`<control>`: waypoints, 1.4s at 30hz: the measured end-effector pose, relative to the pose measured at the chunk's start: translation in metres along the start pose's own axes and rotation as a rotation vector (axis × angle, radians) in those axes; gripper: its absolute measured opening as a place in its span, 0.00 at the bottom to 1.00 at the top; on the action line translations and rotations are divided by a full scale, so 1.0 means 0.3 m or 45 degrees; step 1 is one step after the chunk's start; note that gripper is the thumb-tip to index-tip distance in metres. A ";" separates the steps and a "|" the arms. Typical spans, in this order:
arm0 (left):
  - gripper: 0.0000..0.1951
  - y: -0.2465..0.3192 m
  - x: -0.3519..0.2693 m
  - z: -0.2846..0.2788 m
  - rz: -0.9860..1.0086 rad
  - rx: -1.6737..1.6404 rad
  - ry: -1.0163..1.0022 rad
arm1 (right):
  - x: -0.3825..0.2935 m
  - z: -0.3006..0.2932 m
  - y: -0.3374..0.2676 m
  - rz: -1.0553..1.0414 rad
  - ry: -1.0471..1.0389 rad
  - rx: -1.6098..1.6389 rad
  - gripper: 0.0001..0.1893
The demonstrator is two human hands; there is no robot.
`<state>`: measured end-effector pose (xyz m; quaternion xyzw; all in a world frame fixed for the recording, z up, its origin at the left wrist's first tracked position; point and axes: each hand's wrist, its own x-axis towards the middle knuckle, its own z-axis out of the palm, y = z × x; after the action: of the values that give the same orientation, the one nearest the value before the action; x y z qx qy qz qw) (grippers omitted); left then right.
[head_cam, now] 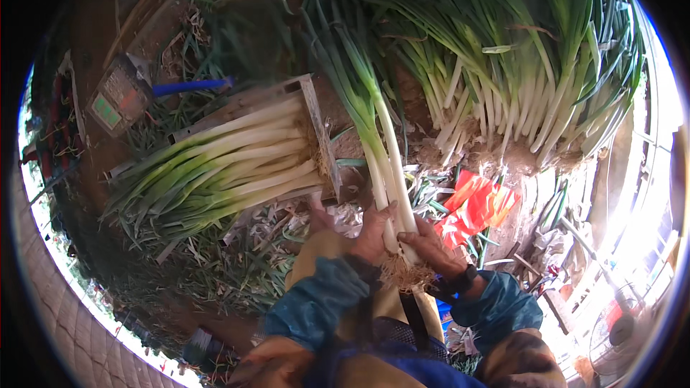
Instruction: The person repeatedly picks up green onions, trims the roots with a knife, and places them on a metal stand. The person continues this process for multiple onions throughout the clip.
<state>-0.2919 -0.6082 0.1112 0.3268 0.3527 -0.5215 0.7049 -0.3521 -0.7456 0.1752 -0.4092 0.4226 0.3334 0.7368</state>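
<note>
Several long green onions (396, 172) stand together before me, with their brown roots (407, 275) close to my body and their green leaves pointing away. My left hand (374, 231) grips the white stalks on the left side, just above the roots. My right hand (436, 245), with a dark band at the wrist, holds the same stalks from the right. Left of them, a crate-like frame (321, 129) holds a pile of trimmed green onions (242, 164), root ends against its right board.
A large heap of green onions (517, 91) lies at the upper right. Red plastic (474, 205) lies below it. A scale with a lit display (108, 110) and blue bar (188, 87) stands at the left. Leaf scraps (237, 269) cover the ground. A fan (617, 328) is at the lower right.
</note>
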 end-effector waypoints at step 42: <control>0.22 0.536 -0.321 0.141 0.574 -0.078 -0.859 | -0.387 0.181 -0.028 -0.001 0.252 -0.929 0.15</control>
<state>-0.1500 -0.5557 0.2296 0.1855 0.0364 -0.4210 0.8871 -0.3749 -0.7181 0.2987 -0.6751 0.3449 0.4205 0.4984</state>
